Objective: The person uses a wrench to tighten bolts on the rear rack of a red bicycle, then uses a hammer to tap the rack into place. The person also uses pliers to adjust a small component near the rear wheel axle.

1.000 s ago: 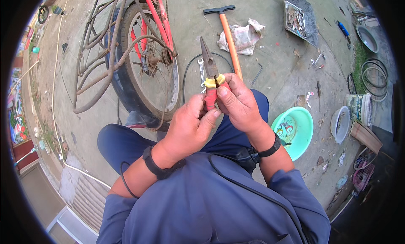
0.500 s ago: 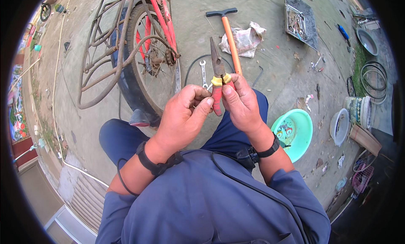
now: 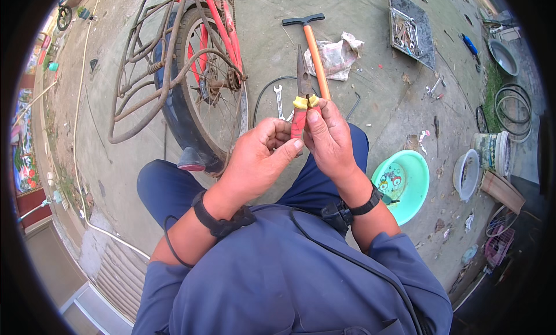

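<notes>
A pair of long-nose pliers (image 3: pixel 299 117) with red and yellow handles is held between my two hands, its dark jaws pointing away from me. My left hand (image 3: pixel 259 155) pinches the left handle near its lower end. Thumb and fingers of my right hand (image 3: pixel 329 139) close on the other handle, which they partly hide. Beyond my left hand lies a combination wrench (image 3: pixel 279 102) on the ground. A tool with an orange handle and black T-shaped head (image 3: pixel 315 57) lies just past the pliers, beside a crumpled whitish cloth (image 3: pixel 341 55).
A red bicycle's rear wheel (image 3: pixel 202 86) and rusty carrier (image 3: pixel 136 74) stand at the left. To the right is a mint-green basin (image 3: pixel 420 187). Farther off lie a tray of wrenches (image 3: pixel 428 36), a grey bowl (image 3: pixel 504 57) and coiled hoses (image 3: pixel 514 112).
The pliers have turned a little more upright and shifted slightly to the right and away from me. My left hand has moved right with them; both hands keep their hold.
</notes>
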Demonstrator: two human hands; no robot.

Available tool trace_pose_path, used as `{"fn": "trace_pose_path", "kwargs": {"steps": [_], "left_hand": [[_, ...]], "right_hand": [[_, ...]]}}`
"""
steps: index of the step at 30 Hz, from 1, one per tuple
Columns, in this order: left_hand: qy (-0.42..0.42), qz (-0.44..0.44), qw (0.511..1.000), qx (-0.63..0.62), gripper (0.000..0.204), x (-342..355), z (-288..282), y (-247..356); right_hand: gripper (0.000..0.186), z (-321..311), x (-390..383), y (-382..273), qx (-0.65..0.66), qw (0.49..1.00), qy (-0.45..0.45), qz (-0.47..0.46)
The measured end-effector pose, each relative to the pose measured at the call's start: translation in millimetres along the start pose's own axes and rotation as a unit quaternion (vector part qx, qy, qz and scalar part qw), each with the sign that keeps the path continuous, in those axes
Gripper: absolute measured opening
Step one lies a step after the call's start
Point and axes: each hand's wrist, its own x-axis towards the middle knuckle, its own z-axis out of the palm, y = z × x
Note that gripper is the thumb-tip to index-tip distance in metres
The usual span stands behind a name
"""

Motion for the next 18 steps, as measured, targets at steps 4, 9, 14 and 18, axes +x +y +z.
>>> {"fn": "trace_pose_path", "kwargs": {"steps": [4, 9, 14, 18], "left_hand": [[0.001, 0.022, 1.000, 0.019, 0.024, -2, 4, -1], [0.006, 0.053, 0.997, 0.058, 0.022, -4, 7, -3], [0.012, 0.051, 0.997, 0.058, 0.020, -4, 5, -5], [0.011, 0.039, 0.998, 0.057, 0.018, -6, 3, -6]], "right_hand": [[0.015, 2, 4, 5, -0.141, 0.984, 0.040, -0.097], [0.015, 3, 6, 8, -0.314, 0.922, 0.098, -0.204], [0.022, 7, 6, 6, -0.348, 0.917, 0.124, -0.151], [0.025, 3, 10, 2, -0.069, 0.997, 0.020, 0.009]]}}
